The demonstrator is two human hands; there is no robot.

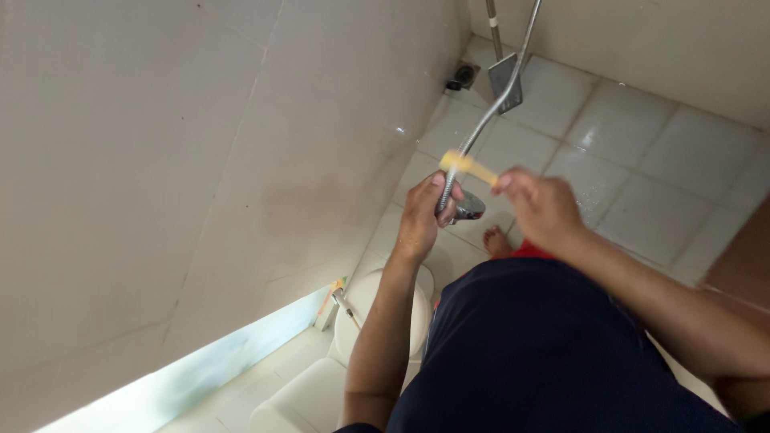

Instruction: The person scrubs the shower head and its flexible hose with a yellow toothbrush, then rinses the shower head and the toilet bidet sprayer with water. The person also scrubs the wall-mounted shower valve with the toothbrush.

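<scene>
Left hand [423, 218], grip clamped on the chrome shower head [466, 207] and its hose [491, 112], frame centre. Right hand [539, 205], at 3 o'clock, pinches a yellow strip [468, 167] against the hose. White toilet [365, 337] at 7 o'clock.

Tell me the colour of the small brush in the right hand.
Pale yellow small brush, clearest in the head view.

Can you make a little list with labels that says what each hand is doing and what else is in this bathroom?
Place: tiled bathroom
Left hand: grips the chrome shower head on its metal hose
Right hand: pinches a yellow brush laid against the hose
Below: white toilet, bare foot
Floor: drain in the corner of the floor tiles
</scene>
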